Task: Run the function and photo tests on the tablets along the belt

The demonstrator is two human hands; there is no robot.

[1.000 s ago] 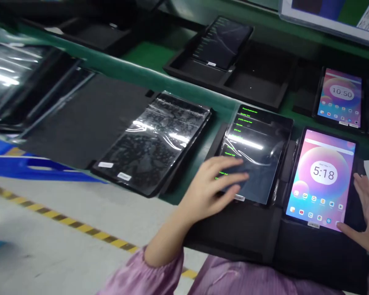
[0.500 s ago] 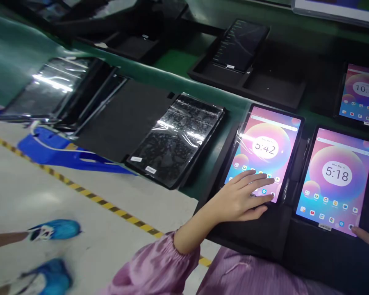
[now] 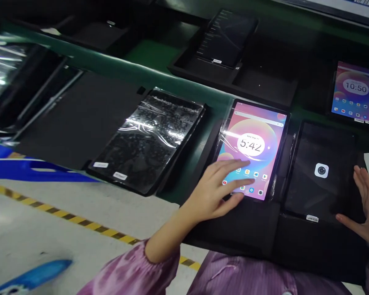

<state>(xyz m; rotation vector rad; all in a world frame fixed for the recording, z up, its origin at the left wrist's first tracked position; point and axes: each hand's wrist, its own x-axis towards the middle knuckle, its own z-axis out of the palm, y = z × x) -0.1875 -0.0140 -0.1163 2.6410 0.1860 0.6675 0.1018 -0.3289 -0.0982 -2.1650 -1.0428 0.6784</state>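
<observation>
Two tablets lie side by side in black trays in front of me. The left tablet (image 3: 258, 131) is lit, with a pink and blue home screen and a clock reading 5:42; loose clear film covers part of it. Over its lower left part is my left hand (image 3: 219, 186), fingers spread, holding nothing. The right tablet (image 3: 320, 192) has a dark screen with a camera icon in the middle and a small label at its lower edge. At that tablet's right edge my right hand (image 3: 367, 209) is open, thumb near the lower corner.
Left of the trays, a film-wrapped tablet (image 3: 153, 139) lies on a dark tray, with more wrapped devices (image 3: 6, 78) farther left. Behind are a dark tablet (image 3: 227, 39) in a tray and a lit tablet (image 3: 355, 92). A shoe (image 3: 33, 276) shows on the floor.
The right tablet's screen has gone from the 5:18 home screen to a dark one with a camera icon. My right thumb has left its lower corner icon. The view has shifted right.
</observation>
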